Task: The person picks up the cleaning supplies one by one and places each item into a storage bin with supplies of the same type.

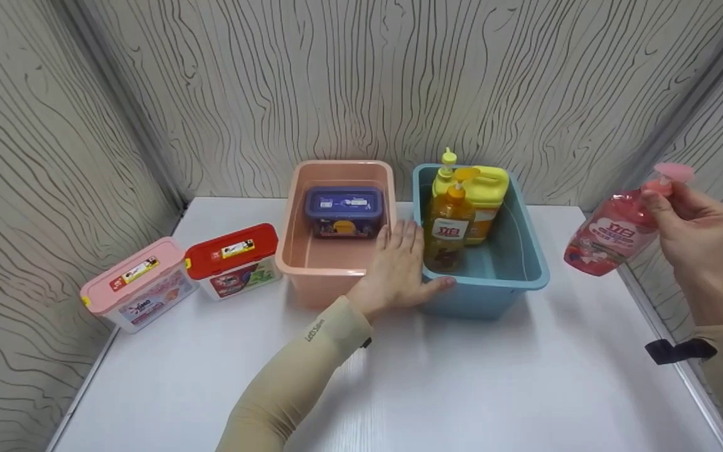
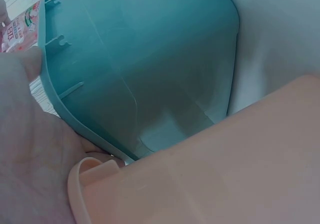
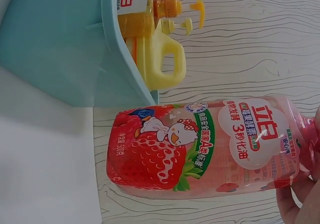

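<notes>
In the head view my right hand [image 1: 703,235] grips a pink pump bottle of dish soap [image 1: 615,232] by its neck, right of the blue bin [image 1: 528,276]. The bottle tilts, and a strawberry label [image 3: 155,154] shows in the right wrist view. My left hand [image 1: 396,273] lies with straight fingers across the neighbouring rims of the pink bin [image 1: 317,285] and the blue bin. Inside the blue bin stand an amber pump bottle [image 1: 446,235] and a yellow jug with a handle [image 1: 493,188]. A dark blue lidded box [image 1: 344,210] sits in the pink bin.
Left of the bins, a red-lidded tub [image 1: 233,260] and a pink-lidded tub [image 1: 142,285] stand on the white table [image 1: 462,389]. Wood-grain patterned panels [image 1: 349,81] rise at the back and both sides.
</notes>
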`<action>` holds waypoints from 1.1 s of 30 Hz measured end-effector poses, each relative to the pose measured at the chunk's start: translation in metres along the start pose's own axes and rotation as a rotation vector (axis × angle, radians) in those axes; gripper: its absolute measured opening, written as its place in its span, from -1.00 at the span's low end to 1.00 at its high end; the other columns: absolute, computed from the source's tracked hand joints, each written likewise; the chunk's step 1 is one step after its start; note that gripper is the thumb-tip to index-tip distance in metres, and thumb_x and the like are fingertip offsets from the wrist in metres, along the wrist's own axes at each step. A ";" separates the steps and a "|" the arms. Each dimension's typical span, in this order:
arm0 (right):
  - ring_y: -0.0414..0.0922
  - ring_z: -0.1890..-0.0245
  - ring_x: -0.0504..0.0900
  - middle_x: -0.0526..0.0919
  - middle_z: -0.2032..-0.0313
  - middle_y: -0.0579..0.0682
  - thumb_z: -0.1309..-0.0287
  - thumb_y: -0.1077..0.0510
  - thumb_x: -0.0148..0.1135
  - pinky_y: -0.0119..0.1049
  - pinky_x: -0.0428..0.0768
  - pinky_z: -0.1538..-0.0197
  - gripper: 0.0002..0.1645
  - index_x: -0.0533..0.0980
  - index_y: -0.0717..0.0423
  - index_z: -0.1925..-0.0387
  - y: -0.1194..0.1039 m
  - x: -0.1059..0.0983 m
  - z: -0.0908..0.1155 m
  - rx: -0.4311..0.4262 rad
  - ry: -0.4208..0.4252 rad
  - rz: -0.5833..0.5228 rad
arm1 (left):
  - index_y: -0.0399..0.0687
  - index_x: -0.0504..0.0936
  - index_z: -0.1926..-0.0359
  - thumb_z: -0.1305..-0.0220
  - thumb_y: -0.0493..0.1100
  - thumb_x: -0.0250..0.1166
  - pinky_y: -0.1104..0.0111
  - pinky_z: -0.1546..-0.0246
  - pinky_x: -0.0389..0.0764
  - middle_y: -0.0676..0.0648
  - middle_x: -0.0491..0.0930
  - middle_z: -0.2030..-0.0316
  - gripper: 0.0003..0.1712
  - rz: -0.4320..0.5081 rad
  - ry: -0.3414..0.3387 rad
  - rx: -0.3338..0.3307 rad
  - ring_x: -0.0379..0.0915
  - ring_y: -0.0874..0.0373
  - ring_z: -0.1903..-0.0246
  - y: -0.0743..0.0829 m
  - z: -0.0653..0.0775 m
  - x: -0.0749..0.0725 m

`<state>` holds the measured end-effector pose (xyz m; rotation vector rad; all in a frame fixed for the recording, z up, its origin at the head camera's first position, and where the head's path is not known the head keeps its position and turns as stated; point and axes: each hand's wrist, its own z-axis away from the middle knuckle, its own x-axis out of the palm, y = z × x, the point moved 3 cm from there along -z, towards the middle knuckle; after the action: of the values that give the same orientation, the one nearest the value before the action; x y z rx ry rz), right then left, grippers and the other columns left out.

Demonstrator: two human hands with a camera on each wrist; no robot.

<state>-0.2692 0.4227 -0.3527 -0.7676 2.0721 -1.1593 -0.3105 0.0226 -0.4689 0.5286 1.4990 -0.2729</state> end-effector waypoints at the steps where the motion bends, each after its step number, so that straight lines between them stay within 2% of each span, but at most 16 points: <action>1: -0.46 0.04 0.75 0.83 0.04 -0.51 -0.51 0.13 0.44 -0.61 0.65 -0.28 -0.52 0.70 0.06 -0.37 -0.002 0.001 -0.001 -0.009 -0.001 -0.002 | -0.19 -0.13 -0.84 -0.42 0.80 -0.18 -0.13 -0.88 -0.20 -0.21 -0.19 -0.87 0.44 0.001 -0.001 -0.001 -0.32 -0.15 -0.88 0.000 0.000 0.000; 5: -0.44 0.08 0.76 0.84 0.06 -0.52 -0.49 0.15 0.46 -0.67 0.66 -0.20 -0.53 0.71 0.10 -0.35 -0.009 0.007 -0.003 -0.044 -0.008 -0.002 | -0.19 -0.14 -0.85 -0.43 0.80 -0.18 -0.13 -0.88 -0.22 -0.20 -0.21 -0.87 0.43 0.009 -0.008 0.000 -0.34 -0.15 -0.88 0.000 0.001 -0.001; 12: -0.39 0.09 0.76 0.85 0.05 -0.49 -0.48 0.14 0.46 -0.72 0.67 -0.12 -0.53 0.72 0.11 -0.34 -0.021 0.017 -0.006 -0.029 -0.035 -0.028 | -0.18 -0.15 -0.85 -0.43 0.79 -0.19 -0.12 -0.88 -0.22 -0.20 -0.19 -0.87 0.43 -0.001 -0.011 -0.001 -0.30 -0.15 -0.88 0.001 0.000 -0.001; 17: -0.38 0.10 0.78 0.86 0.04 -0.48 -0.49 0.14 0.46 -0.71 0.68 -0.09 -0.54 0.73 0.11 -0.34 -0.028 0.026 -0.008 -0.047 -0.053 -0.042 | -0.18 -0.13 -0.85 -0.43 0.79 -0.18 -0.13 -0.88 -0.22 -0.20 -0.19 -0.87 0.42 -0.010 -0.009 -0.006 -0.30 -0.15 -0.88 0.000 0.000 0.000; 25: -0.29 0.15 0.86 0.95 0.12 -0.24 -0.34 0.26 0.58 -0.64 0.75 -0.02 -0.59 0.79 0.27 -0.18 -0.030 0.044 -0.008 -0.028 -0.101 -0.338 | -0.18 -0.13 -0.85 -0.42 0.81 -0.19 -0.12 -0.89 -0.24 -0.20 -0.20 -0.87 0.44 -0.013 -0.018 -0.011 -0.33 -0.15 -0.88 0.001 -0.001 0.000; 33: -0.26 0.22 0.79 0.94 0.10 -0.23 -0.38 0.24 0.55 -0.61 0.77 0.00 -0.58 0.77 0.21 -0.23 -0.040 0.064 -0.004 -0.119 -0.153 -0.281 | -0.17 -0.15 -0.85 -0.41 0.81 -0.17 -0.11 -0.89 -0.27 -0.18 -0.23 -0.87 0.44 0.003 -0.019 -0.013 -0.35 -0.13 -0.88 0.000 -0.001 0.000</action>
<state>-0.3048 0.3600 -0.3316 -1.1978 1.9628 -1.0906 -0.3109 0.0230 -0.4688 0.5164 1.4809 -0.2644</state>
